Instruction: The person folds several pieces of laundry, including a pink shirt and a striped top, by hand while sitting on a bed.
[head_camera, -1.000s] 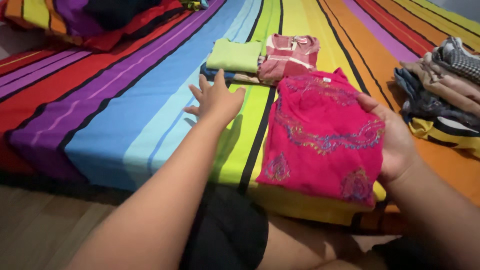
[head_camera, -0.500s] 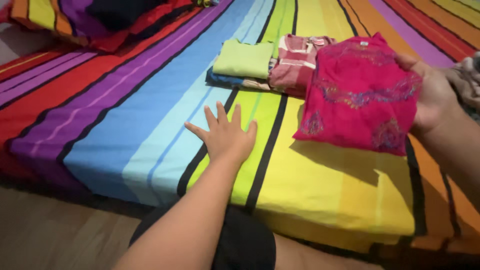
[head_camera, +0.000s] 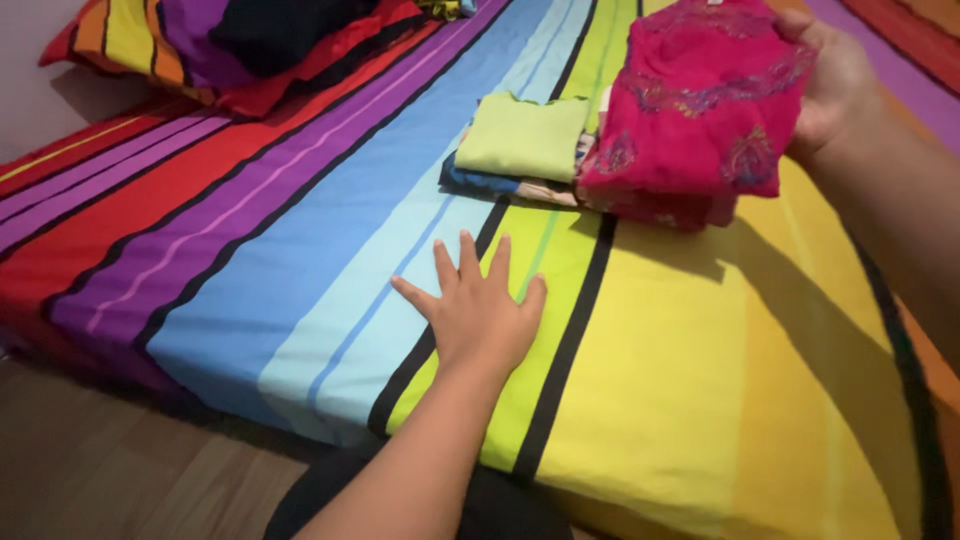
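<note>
Pink embroidered folded garment (head_camera: 700, 105) is being gripped by the right hand (head_camera: 835, 85) above the far pile; left hand (head_camera: 478, 310) is lying spread flat on the striped bed (head_camera: 700, 380).

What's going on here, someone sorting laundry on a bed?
A person's right hand holds a folded pink embroidered top over the far end of a bed covered with a striped sheet. The top hangs above a pile next to a folded green shirt, which lies on a small stack. The left hand rests flat and open on the sheet, holding nothing. A striped pillow lies at the far left.
</note>
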